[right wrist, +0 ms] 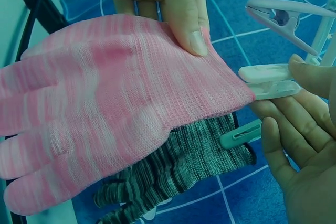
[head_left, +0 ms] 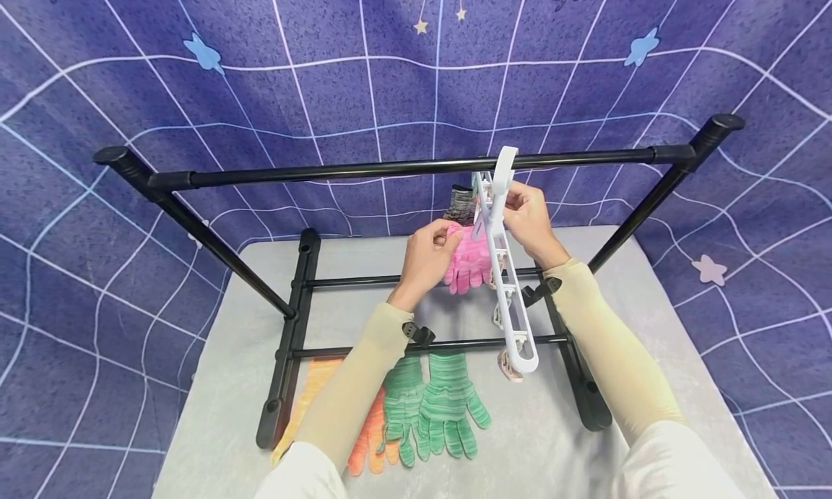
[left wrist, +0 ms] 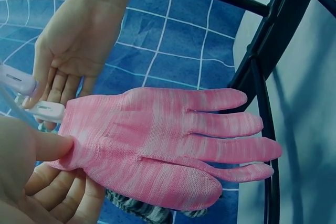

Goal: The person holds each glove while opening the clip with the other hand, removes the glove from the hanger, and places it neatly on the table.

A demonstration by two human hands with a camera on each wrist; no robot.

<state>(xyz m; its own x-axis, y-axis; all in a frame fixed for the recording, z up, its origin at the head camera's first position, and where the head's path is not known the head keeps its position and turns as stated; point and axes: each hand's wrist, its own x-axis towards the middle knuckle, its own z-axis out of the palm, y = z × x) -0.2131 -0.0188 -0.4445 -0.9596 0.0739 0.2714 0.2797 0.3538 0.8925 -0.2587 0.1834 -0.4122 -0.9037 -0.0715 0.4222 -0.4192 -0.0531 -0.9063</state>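
Observation:
In the head view my left hand pinches the cuff of a pink striped knit glove, thumb on top and fingers beneath. The glove stretches out flat, its fingers pointing away from the cuff in the left wrist view. My right hand pinches a white clothespin between thumb and fingers, its tip at a corner of the cuff. That clip belongs to a white clip hanger hooked on the black bar. Behind the pink glove, a dark grey striped glove hangs from a green clip.
A black rack's top bar crosses above the grey table. Green gloves and orange gloves lie at the table's front, partly under my left forearm. Several unused clips, one a pale clothespin, dangle from the hanger. A blue patterned curtain stands behind.

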